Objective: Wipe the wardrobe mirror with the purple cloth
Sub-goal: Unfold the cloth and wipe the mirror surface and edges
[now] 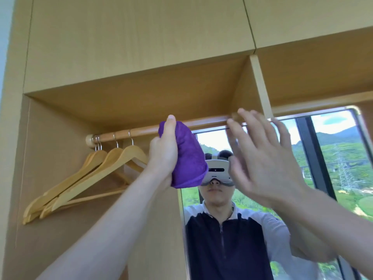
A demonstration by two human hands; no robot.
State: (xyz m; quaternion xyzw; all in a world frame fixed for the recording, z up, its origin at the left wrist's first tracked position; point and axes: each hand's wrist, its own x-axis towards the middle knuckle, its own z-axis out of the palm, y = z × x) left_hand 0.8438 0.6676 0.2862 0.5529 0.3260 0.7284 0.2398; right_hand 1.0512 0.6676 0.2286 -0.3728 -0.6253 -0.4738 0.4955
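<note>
Overhead, bunched purple cloth (187, 156) clamped in left hand (163, 152) fingers; right hand (264, 158) fingers spread.

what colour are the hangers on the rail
Light natural wood with silver metal hooks; the hangers show clearly in the head view, hanging at the left end of the rail.

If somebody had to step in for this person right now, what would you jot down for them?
Left hand: raised, shut on the bunched purple cloth, at the mirror's upper left corner.
Right hand: open, fingers spread, nothing in it, held up in front of the mirror; it is blurred, so contact with the glass is unclear.
Nearby: wooden hangers on the rail, left of the mirror.
Done: cloth in hand and brought up to the glass.
Left: wiping; how much is already wiped cannot be told.
</note>
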